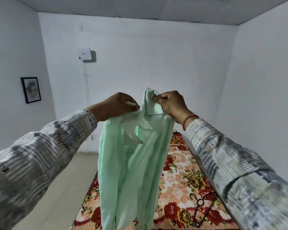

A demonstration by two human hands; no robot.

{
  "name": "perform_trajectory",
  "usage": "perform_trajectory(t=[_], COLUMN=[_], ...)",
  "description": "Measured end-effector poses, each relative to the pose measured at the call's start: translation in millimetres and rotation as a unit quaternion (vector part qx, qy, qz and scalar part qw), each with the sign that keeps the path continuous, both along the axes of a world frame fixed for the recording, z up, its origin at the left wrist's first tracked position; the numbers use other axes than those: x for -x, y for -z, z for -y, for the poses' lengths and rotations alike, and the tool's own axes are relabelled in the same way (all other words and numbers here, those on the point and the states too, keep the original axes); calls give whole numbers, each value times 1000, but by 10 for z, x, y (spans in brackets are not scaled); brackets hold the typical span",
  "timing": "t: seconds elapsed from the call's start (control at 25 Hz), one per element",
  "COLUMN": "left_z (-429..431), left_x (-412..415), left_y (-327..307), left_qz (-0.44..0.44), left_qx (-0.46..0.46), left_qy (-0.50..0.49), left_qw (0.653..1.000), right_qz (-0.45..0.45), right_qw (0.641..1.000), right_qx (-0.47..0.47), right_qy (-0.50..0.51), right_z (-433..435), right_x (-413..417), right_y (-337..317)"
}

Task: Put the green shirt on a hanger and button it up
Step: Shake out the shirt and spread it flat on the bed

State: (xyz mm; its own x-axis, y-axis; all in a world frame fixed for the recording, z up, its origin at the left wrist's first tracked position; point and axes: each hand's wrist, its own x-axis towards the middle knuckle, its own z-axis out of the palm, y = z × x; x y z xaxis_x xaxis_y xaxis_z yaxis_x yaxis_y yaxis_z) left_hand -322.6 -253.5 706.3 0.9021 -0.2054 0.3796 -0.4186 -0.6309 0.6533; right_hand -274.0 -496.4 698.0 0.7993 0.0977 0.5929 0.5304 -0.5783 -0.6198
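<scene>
The green shirt point(133, 155) is up in the air, held at its top by 2 hands: the left grip point(116, 105) pinches fabric by the collar, while the right grip point(170, 103) curls tight round a bunched fold. It hangs over the floral bed point(178, 163), where the dark hanger point(201, 206) lies untouched at lower right.

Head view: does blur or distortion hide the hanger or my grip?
Head view: even light, no glare; wide-angle bends the walls and smears the sleeves; left hand and right hand on the green shirt are sharp; the hanger is soft but visible.
</scene>
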Motion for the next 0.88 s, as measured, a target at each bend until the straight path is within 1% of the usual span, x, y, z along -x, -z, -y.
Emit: perform_trajectory(t=[0.04,0.08,0.12,0.16,0.2,0.24,0.28,0.32,0.36,0.4,0.44,0.48,0.52,0.64,0.72,0.8,0.88], left_z=[41,48,50,47,37,26,28,24,23,35,69,108,152,360,501,562,501], left_x=[27,38,48,29,21,-4,-10,3,7,8,45,68,91,161,183,144,67], left_y=[-7,-15,-29,-36,-42,-35,-35,-44,-57,-92,-137,-181,-203,-172,-132,-115,-103], left_qz=[7,-4,-22,-19,-8,18,34,46,38,14,-14,-37,-67,-151,-183,-140,-77], left_qx=[-117,-243,-344,-407,-425,-398,-318,-198,-56,67,146,184,198,190,185,163,130], left_qy=[-3,-16,-40,-57,-77,-100,-125,-149,-169,-161,-144,-129,-105,-40,16,22,-12], left_qw=[993,970,938,912,902,912,939,968,983,985,979,974,972,969,965,976,988], right_qz=[50,87,101,97,57,-14,-111,-215,-291,-333,-344,-334,-314,-242,-205,-194,-179], right_qw=[997,988,980,977,985,997,992,959,915,883,868,867,875,913,922,924,941], right_qx=[51,93,124,132,107,39,-64,-161,-223,-247,-251,-248,-244,-235,-243,-252,-230], right_qy=[42,84,121,138,123,70,-10,-95,-170,-222,-256,-275,-277,-230,-220,-211,-170], right_z=[11,29,46,61,74,88,99,113,144,167,171,154,108,-69,-133,-148,-107], right_x=[0,-3,15,7,-3,-30,-26,4,49,71,81,101,132,230,260,264,233], right_y=[17,18,7,-8,-23,-35,-47,-43,-39,-31,-20,-13,-8,-3,9,14,29])
